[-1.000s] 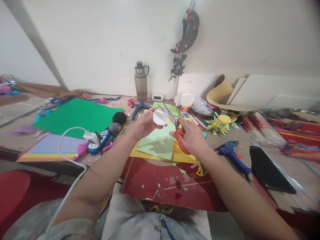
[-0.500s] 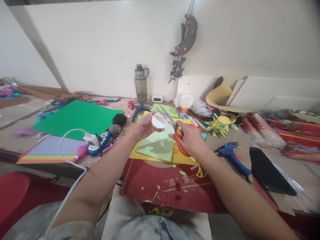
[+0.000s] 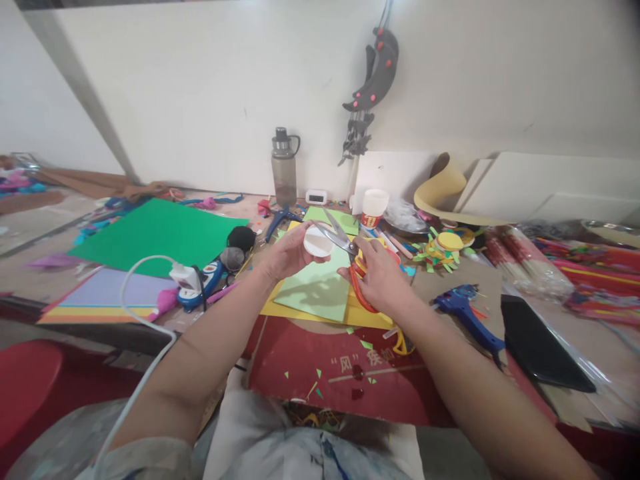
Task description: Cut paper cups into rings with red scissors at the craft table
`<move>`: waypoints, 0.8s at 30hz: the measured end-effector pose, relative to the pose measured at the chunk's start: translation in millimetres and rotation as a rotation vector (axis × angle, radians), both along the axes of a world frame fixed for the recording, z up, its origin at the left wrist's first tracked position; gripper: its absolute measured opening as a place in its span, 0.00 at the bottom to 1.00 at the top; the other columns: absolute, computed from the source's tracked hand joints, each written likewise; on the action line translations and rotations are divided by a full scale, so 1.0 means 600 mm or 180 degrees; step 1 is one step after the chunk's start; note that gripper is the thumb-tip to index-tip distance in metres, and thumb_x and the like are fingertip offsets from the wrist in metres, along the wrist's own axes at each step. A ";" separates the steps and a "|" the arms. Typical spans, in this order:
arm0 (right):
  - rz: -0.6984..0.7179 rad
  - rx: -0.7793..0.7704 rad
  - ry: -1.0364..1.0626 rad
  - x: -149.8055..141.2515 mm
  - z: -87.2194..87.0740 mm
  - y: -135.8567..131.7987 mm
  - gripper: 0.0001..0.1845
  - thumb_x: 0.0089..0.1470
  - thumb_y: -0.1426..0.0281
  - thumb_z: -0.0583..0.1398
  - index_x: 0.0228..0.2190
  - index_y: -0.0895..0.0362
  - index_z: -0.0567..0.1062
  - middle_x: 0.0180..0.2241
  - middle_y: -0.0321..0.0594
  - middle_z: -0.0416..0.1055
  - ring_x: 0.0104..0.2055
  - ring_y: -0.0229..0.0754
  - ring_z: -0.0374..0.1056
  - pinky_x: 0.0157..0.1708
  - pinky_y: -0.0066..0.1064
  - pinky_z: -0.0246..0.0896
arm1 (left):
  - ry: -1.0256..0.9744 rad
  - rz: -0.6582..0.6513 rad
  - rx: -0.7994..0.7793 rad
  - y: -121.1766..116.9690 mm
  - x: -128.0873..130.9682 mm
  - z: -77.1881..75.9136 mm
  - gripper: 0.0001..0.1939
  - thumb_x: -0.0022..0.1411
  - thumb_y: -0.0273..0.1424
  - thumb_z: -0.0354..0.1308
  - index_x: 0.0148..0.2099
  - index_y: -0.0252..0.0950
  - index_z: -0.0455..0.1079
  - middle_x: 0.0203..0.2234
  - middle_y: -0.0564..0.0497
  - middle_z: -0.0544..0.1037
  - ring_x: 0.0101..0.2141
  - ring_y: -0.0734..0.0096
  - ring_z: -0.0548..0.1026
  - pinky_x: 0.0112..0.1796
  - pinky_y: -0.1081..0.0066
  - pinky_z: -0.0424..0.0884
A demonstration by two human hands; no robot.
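My left hand [image 3: 291,257] is closed on a small white round piece [image 3: 319,244], which looks like the shallow bottom of a paper cup. In my right hand [image 3: 376,270] are scissors [image 3: 345,243] with orange-red handles. Their blades are parted and point left; one lies across the face of the white piece. Whether the blades have its edge between them I cannot tell. Beneath both hands lie a pale green paper sheet [image 3: 313,293] and yellow paper [image 3: 280,309], on a red printed board [image 3: 310,347] dotted with green scraps.
A blue glue gun [image 3: 467,317] and a black phone [image 3: 543,343] lie to the right. Behind stand a water bottle [image 3: 285,170] and a paper cup [image 3: 374,207]. At left are green paper [image 3: 165,233], a power strip [image 3: 203,283] and its white cable [image 3: 150,370].
The scissors' lower blade has come down across the white piece, and the blades have opened wider. Both hands stay nearly in place; the view has shifted slightly.
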State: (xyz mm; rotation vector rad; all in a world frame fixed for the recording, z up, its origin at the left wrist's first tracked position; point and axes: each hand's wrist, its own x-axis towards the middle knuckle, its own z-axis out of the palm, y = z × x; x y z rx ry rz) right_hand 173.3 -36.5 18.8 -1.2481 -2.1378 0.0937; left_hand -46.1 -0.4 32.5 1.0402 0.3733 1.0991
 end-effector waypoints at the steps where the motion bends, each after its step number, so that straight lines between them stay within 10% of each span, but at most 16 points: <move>1: 0.0002 0.0000 -0.0004 0.000 -0.001 0.001 0.25 0.61 0.51 0.56 0.49 0.58 0.70 0.41 0.49 0.67 0.40 0.51 0.65 0.42 0.39 0.63 | -0.0008 0.0006 0.0019 0.000 0.001 -0.001 0.23 0.52 0.41 0.71 0.46 0.32 0.74 0.33 0.46 0.80 0.31 0.66 0.79 0.32 0.67 0.78; 24: -0.0133 -0.0132 -0.0327 0.005 0.005 -0.005 0.31 0.62 0.47 0.53 0.51 0.59 0.71 0.36 0.49 0.74 0.36 0.50 0.68 0.36 0.36 0.58 | 0.0017 0.0004 -0.0007 0.012 -0.005 -0.018 0.23 0.54 0.44 0.70 0.44 0.31 0.74 0.31 0.43 0.81 0.27 0.63 0.79 0.28 0.67 0.76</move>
